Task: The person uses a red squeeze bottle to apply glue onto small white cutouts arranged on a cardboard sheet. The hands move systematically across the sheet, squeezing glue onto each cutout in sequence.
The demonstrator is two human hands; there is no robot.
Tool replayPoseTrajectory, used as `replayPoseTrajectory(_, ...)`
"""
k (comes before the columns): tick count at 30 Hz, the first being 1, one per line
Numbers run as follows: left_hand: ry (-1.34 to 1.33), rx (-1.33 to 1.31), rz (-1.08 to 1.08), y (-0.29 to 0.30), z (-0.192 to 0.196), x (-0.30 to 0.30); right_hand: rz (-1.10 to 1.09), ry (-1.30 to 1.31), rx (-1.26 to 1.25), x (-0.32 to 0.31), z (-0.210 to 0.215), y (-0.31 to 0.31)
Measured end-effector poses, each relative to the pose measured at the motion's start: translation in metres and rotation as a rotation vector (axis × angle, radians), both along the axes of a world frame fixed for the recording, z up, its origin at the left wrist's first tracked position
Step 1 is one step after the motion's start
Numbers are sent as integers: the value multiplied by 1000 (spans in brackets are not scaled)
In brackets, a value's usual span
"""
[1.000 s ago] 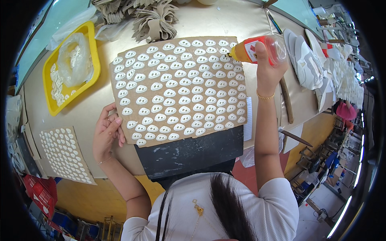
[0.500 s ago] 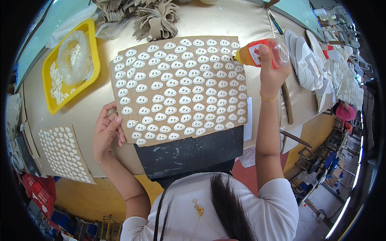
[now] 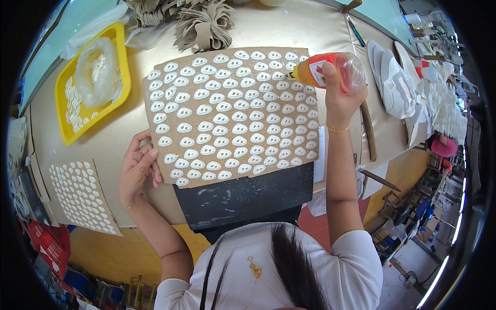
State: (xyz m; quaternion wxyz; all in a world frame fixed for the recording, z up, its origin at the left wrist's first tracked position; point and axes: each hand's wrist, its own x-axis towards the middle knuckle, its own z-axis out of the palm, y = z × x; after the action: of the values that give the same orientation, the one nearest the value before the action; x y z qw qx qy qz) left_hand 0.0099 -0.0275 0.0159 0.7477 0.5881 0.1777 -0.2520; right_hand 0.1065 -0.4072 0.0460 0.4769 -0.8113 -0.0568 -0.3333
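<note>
A brown cardboard sheet (image 3: 170,121) lies in front of me, covered with rows of small white rounded pieces (image 3: 239,128), each with two dark-looking holes. My left hand (image 3: 139,163) is at the sheet's left edge, its fingers curled and gripping that edge near the lower corner. In my right hand (image 3: 343,106) is a squeeze bottle (image 3: 323,70) with a red-and-white label, clear base and yellowish contents. It is tipped over, and its dark nozzle points down-left at a piece near the sheet's upper right. The sheet's near side overlaps a black board (image 3: 248,194).
A yellow tray (image 3: 62,111) at the left holds a plastic bag and loose white pieces. Below it lies a second cardboard sheet (image 3: 85,199) with similar pieces. Beige fabric bundles (image 3: 204,28) sit at the back. White shoe-shaped parts (image 3: 390,82) and a wooden-handled tool (image 3: 369,132) are at the right.
My right hand has moved a little to the left with the bottle, bringing its nozzle over a neighbouring piece. The sheet has shifted slightly right; my left hand stays at its edge.
</note>
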Motion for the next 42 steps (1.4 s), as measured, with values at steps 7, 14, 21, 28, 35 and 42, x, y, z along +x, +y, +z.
replayPoseTrajectory(7,9,11,2,-1,1,0,-17,21,-54,6,10,-1)
replayPoseTrajectory(14,15,17,9,-2,3,0,50,91,111,9,9,13)
replayPoseTrajectory(21,5,-5,3,-1,1,1,104,122,114,16,3,20)
replayPoseTrajectory(28,2,-13,5,-1,-1,0,39,96,-17,20,7,13)
replayPoseTrajectory(35,-2,-10,-5,0,0,0,5,66,-33,10,7,7)
replayPoseTrajectory(42,0,-20,-4,1,-2,0,69,70,24,-3,2,10)
